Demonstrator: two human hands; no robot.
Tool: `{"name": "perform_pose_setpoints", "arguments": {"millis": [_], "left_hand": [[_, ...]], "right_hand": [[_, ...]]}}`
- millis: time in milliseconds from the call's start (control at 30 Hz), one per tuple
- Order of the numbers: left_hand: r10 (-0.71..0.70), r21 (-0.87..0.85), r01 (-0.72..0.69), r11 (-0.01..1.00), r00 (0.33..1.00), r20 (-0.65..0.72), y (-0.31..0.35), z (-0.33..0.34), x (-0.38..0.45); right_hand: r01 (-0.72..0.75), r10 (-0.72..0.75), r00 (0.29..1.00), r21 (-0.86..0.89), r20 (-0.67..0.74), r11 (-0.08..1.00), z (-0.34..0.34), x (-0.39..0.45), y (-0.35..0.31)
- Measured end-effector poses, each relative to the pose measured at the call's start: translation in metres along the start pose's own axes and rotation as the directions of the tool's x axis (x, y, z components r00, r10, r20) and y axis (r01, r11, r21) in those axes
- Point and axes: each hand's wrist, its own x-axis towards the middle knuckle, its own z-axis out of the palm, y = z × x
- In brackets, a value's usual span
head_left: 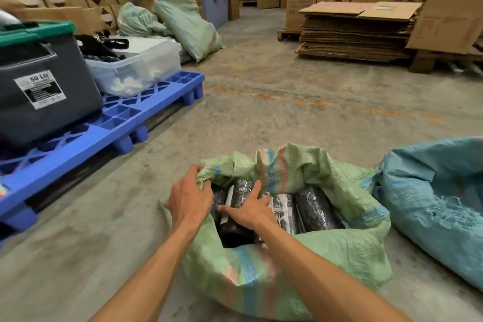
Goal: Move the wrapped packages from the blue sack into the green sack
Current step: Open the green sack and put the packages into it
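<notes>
The wrapped packages (317, 208) lie side by side inside the green sack (300, 251), directly under and just right of the right hand (251, 210). The blue sack (439, 196) slumps on the concrete floor (261, 112) further right of that grip, touching the green sack's rim. Bare floor spreads ahead; a blue pallet (109, 125) sits well off left. The left hand (189, 197) grips the sack's folded left rim, fingers curled over it. The right hand's grip is spread flat, fingers straight, pressing on a black package (236, 230).
</notes>
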Motion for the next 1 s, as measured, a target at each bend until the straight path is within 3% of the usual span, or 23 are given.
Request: {"name": "perform_pose_setpoints", "arguments": {"millis": [167, 267, 367, 500, 633, 700, 800, 900, 1000], "left_hand": [[0.053, -0.206, -0.034, 0.978, 0.995, 0.088, -0.010, -0.005, -0.001], [0.090, -0.281, -0.059, 0.958, 0.991, 0.099, -0.009, -0.004, -0.001], [0.137, -0.319, -0.101, 0.942, 0.986, 0.092, -0.001, -0.004, -0.005], [0.111, -0.297, -0.079, 0.952, 0.990, 0.089, -0.002, -0.005, 0.004], [0.047, -0.173, 0.006, 0.985, 0.952, 0.302, -0.019, 0.009, 0.005], [0.009, -0.132, 0.039, 0.991, 0.939, 0.343, -0.023, 0.016, -0.002], [0.024, -0.144, 0.009, 0.990, 0.973, 0.228, -0.021, 0.016, -0.009], [0.108, -0.238, -0.080, 0.968, 0.988, 0.107, -0.012, 0.010, -0.012], [0.168, -0.267, -0.141, 0.953, 0.982, 0.082, -0.003, 0.009, -0.014]], "right_hand": [[0.089, -0.089, 0.987, 0.005, 0.131, 0.996, 0.004, 0.011, -0.002], [0.108, -0.109, 0.994, -0.029, -0.022, 0.994, 0.016, 0.010, -0.008], [0.091, -0.065, 0.987, 0.177, -0.147, 0.980, 0.031, 0.010, -0.013], [0.150, -0.144, 0.989, 0.217, -0.041, 0.965, 0.034, 0.013, -0.008], [0.218, -0.258, 0.959, 0.274, 0.116, 0.937, 0.022, 0.016, 0.006], [0.264, -0.310, 0.933, 0.238, 0.183, 0.935, 0.017, 0.016, 0.017], [0.368, -0.364, 0.924, -0.012, 0.113, 0.930, 0.009, 0.014, 0.028], [0.329, -0.340, 0.938, 0.133, 0.068, 0.935, 0.009, 0.013, 0.031], [0.300, -0.308, 0.950, 0.131, 0.047, 0.945, 0.020, 0.009, 0.030]]}}
